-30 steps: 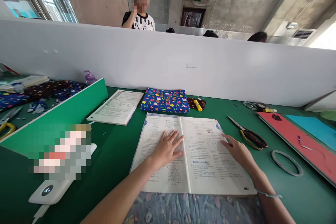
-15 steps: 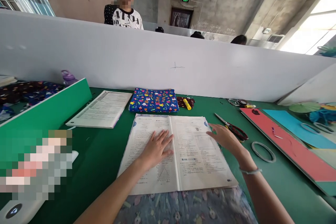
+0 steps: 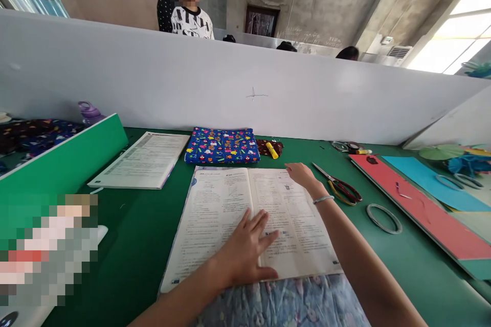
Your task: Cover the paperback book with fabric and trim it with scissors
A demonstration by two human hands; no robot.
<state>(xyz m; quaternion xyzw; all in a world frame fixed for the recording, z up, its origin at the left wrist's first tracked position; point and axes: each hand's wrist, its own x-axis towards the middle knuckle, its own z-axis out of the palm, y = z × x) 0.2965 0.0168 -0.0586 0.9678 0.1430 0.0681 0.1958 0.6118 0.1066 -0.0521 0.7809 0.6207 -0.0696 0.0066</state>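
Observation:
An open book (image 3: 207, 230) with printed pages lies on the green table, its lower edge over a bluish patterned cloth (image 3: 291, 301). My left hand (image 3: 251, 250) rests across the lower middle of the book, palm down with fingers spread. At the top edge of the right page is my right hand (image 3: 303, 176), its fingers bent together at the paper; whether they pinch the page is too small to tell. A grey band circles my right wrist. Scissors (image 3: 339, 186) with red and black handles lie right of the book.
Beyond the book are a blue patterned cloth bundle (image 3: 222, 145) and a yellow glue stick (image 3: 272, 150). Another booklet (image 3: 141, 161) lies left. A grey ring (image 3: 383, 218) and a red board (image 3: 422, 204) are at right. A white partition (image 3: 172, 82) stands behind; a person (image 3: 192, 23) is beyond it.
My left hand has slid down and right across the book's fold. My right hand has moved left along the top of the right page, and its fingers have drawn together.

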